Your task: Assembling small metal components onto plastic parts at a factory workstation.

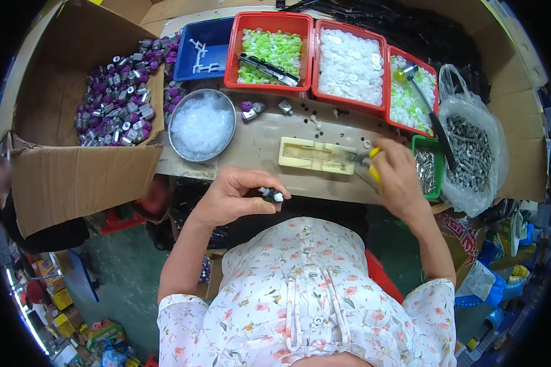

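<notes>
My left hand (239, 194) pinches a small black part with a white tip (273, 194) between thumb and fingers, just in front of the table's near edge. In my right hand (399, 177) is a yellow-handled tool (374, 164), which looks like pliers. Its metal end is smeared by motion and lies beside the right end of a cream plastic block (295, 154) with molded recesses. Small black rings and white bits are scattered behind the block. Two grey-and-purple pieces (251, 111) and a single grey one (286, 107) lie farther back.
An open cardboard box (52, 104) of grey-and-purple pieces stands left, beside a metal bowl (202, 125) of clear bits. Red bins (315, 55) and a blue tray (190, 46) line the back. At right are a hammer (438, 125), a green bin (417, 142) and a bag of screws (471, 150).
</notes>
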{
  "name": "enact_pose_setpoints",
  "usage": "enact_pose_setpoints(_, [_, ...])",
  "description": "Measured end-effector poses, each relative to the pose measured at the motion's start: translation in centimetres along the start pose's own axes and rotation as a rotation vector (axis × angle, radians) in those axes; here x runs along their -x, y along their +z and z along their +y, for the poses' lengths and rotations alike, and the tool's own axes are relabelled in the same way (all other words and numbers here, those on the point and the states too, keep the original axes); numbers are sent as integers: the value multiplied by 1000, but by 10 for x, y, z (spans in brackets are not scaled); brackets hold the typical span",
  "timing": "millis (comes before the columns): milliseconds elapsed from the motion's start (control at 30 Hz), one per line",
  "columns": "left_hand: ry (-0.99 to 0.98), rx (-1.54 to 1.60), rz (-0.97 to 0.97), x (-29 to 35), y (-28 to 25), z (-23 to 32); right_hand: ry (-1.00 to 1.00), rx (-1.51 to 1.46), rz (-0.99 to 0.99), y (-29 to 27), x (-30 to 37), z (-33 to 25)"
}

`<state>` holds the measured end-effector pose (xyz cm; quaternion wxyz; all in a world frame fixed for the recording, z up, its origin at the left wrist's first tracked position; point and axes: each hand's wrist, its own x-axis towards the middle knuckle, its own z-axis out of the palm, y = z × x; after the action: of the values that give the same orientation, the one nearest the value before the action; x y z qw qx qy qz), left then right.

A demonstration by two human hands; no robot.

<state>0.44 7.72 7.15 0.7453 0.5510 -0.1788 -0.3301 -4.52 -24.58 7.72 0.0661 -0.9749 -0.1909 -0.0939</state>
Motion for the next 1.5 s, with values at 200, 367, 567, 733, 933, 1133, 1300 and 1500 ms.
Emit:
enact_pose_setpoints(200, [-150,258,-111,-9,11,-14,-209,-233,-20,-18,-10,-37])
enact_pose_setpoints(367, [-192,316,-148,-16,16,-17,-274,-277,-32,-15,-9,-34])
enact_pose_setpoints(567, [-210,377,-183,-20,15,-24,-284,-281,-118,-13,0,-35])
enact_pose_setpoints(733, [-76,260,51,-15,35,-29,-234,-284,-31,-5,-2,-44])
enact_pose_setpoints(933, [298,-508,497,-24,56,-37,-77,-290,3,9,2,-63])
enact_pose_setpoints(1133, [225,-375,397,-28,47,-38,-51,-231,-94,3,7,-56])
enact_pose_setpoints(1300, [259,-480,283,-29,47,-31,-100,-214,-97,3,15,-49])
enact_pose_setpoints(1500, [95,-60,210,-32,48,-36,-163,-228,-45,1,14,-46])
